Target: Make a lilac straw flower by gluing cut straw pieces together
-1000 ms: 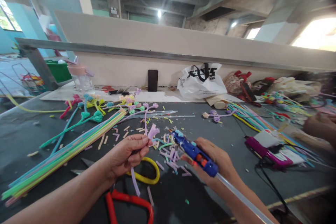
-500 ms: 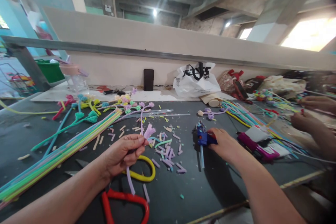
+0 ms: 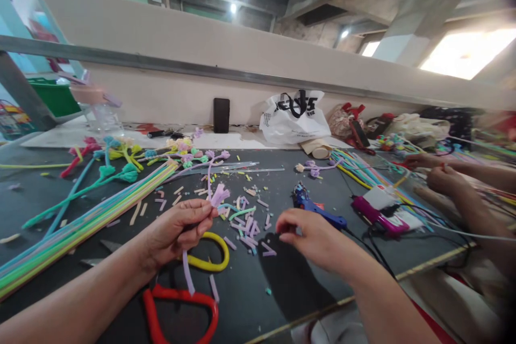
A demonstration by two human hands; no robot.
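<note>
My left hand (image 3: 179, 231) pinches a lavender pipe cleaner piece (image 3: 220, 193) with a tufted, flower-like end above the fingertips; a lavender length hangs below the hand. My right hand (image 3: 310, 234) hovers over the table with fingers curved and apart, holding nothing. Just beyond it lies a blue hot glue gun (image 3: 320, 209) on its side, its cord trailing right. Cut lavender bits (image 3: 250, 228) are scattered between my hands. Partly under my left forearm rest scissors with one yellow handle (image 3: 220, 263) and one red handle (image 3: 212, 306).
A bundle of coloured pipe cleaners (image 3: 97, 215) lies at left, with finished fuzzy flowers (image 3: 129, 172) behind it. A phone (image 3: 221, 115) and a white bag (image 3: 296, 118) stand against the back board. To the right are a magenta glue gun (image 3: 379, 217) and another person's hands (image 3: 441, 174).
My right hand has let go of the blue glue gun, which now lies on its side, and has moved left and nearer me. My left hand still pinches the lavender piece. The view shifted slightly.
</note>
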